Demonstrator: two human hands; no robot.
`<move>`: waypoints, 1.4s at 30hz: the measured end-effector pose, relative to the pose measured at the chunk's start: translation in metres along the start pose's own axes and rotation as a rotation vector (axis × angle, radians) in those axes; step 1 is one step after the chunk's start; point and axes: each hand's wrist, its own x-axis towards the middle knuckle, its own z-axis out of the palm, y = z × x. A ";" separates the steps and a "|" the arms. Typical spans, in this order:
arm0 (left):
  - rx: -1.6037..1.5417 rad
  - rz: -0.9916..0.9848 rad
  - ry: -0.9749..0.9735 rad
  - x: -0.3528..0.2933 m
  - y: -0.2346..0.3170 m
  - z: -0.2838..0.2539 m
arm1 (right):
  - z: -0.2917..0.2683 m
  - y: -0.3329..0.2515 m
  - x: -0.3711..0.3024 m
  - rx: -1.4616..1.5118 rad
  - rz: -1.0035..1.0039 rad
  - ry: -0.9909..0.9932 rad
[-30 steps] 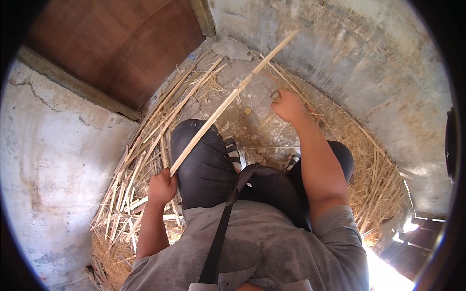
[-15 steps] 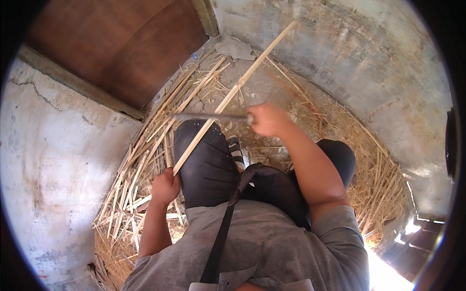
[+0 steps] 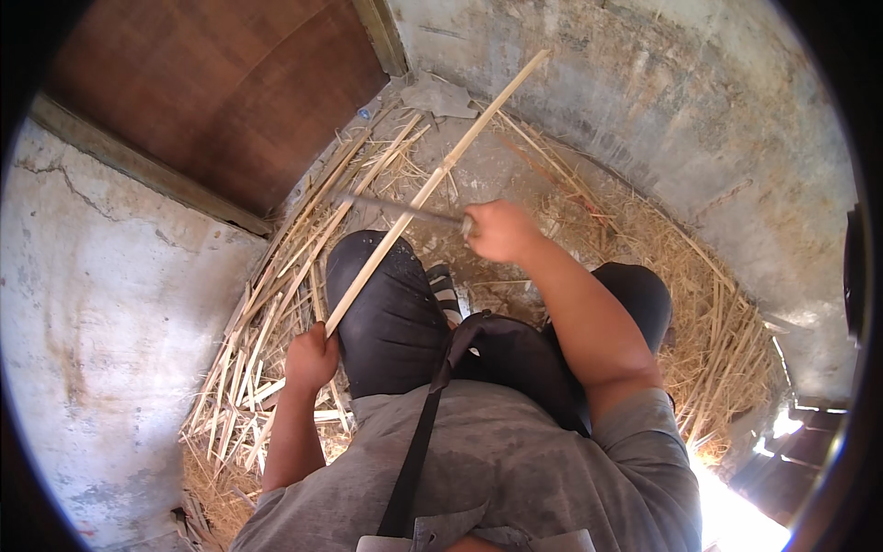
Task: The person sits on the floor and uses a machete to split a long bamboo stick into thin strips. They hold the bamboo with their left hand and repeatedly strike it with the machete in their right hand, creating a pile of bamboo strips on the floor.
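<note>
A long pale bamboo strip (image 3: 478,129) slants from my left side up to the far right, resting over my left knee. My left hand (image 3: 312,357) is closed round its near end beside my thigh. In my right hand (image 3: 498,231) is the handle of a long thin knife (image 3: 405,208). Its dark blade points left and crosses the strip just beyond the knee; motion blurs it a little. Whether the edge bites into the bamboo I cannot tell. Small pale chips dot the dark cloth on my left knee (image 3: 372,262).
Split bamboo strips (image 3: 248,359) lie heaped along the left wall (image 3: 110,304). Shavings (image 3: 708,359) cover the floor on the right below the stained far wall (image 3: 644,101). A brown panel (image 3: 230,101) stands at the upper left. A black strap (image 3: 414,460) runs down my front.
The knife's blade has tilted, its handle end now lower than its tip. My right hand has shifted slightly left and nearer. The strip's far end has dipped a little toward me.
</note>
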 end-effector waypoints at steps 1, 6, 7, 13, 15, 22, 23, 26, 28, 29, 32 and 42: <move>0.008 0.002 0.000 0.000 0.001 -0.001 | -0.003 -0.006 -0.001 -0.032 -0.018 -0.006; 0.007 0.022 -0.010 -0.001 0.001 -0.002 | -0.025 0.007 0.000 0.044 0.088 0.023; 0.005 0.019 -0.013 0.000 0.001 -0.002 | -0.024 0.022 0.003 0.071 0.183 0.110; -0.008 0.011 -0.023 0.004 -0.001 -0.001 | -0.019 0.068 0.005 0.096 0.323 0.287; -0.029 0.019 -0.017 0.004 -0.001 -0.001 | -0.014 0.057 0.005 0.087 0.245 0.236; -0.021 0.016 -0.004 0.000 0.001 -0.001 | -0.003 -0.019 -0.005 -0.036 -0.103 -0.080; -0.025 0.025 0.000 0.001 -0.001 0.000 | -0.004 -0.023 -0.005 -0.053 -0.146 -0.090; -0.025 0.015 0.000 0.001 0.001 0.001 | -0.018 -0.001 0.000 -0.055 -0.078 -0.027; -0.027 0.007 -0.005 0.001 0.004 0.001 | -0.024 0.020 0.001 0.011 0.124 0.111; -0.028 0.007 -0.006 0.001 0.006 -0.001 | -0.027 0.030 0.001 0.040 0.226 0.183; -0.018 0.007 -0.019 0.004 0.004 -0.004 | -0.021 0.046 0.001 0.018 0.307 0.279; 0.016 0.006 0.007 0.000 0.011 -0.011 | -0.009 -0.020 -0.003 -0.043 -0.061 -0.070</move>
